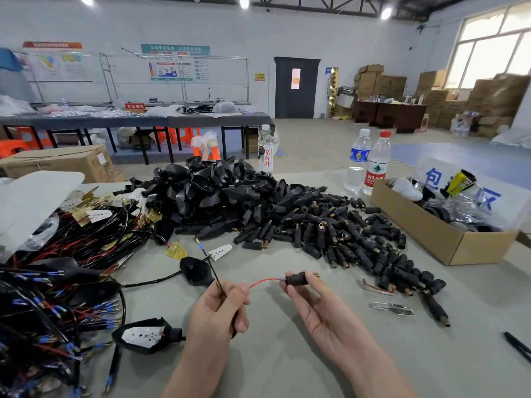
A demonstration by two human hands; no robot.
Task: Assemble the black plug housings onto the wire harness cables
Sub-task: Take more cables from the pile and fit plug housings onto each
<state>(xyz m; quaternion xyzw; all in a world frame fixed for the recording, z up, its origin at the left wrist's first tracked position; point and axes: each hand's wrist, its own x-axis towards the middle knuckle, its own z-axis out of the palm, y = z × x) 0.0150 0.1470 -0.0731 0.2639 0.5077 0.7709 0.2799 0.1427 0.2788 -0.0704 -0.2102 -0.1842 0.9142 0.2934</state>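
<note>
Red wire point(265, 280) bridges the two hands just above the table point(287, 363). Its blue-tipped end sits at the mouth of a small black plug point(296, 278), which the right hand point(316, 308) pinches between thumb and fingertips, the palm turned up. The left hand point(218, 308) is curled into a loose fist, thumb and forefinger nipping the red wire a little way back. A black lead point(213, 271) sticks up out of that same fist, its tip free. To my eye this is the insertion step for one lead: the terminal is at or just inside the plug, though I can't tell how far it has gone in. The next move calls for a straight push along the plug's axis, with the wire held close to its tip so it doesn't buckle, until it seats. After that the black lead wants a plug of its own from the pile point(330, 234) beyond the right hand. More harnesses point(57, 297) lie tangled on the left.
</note>
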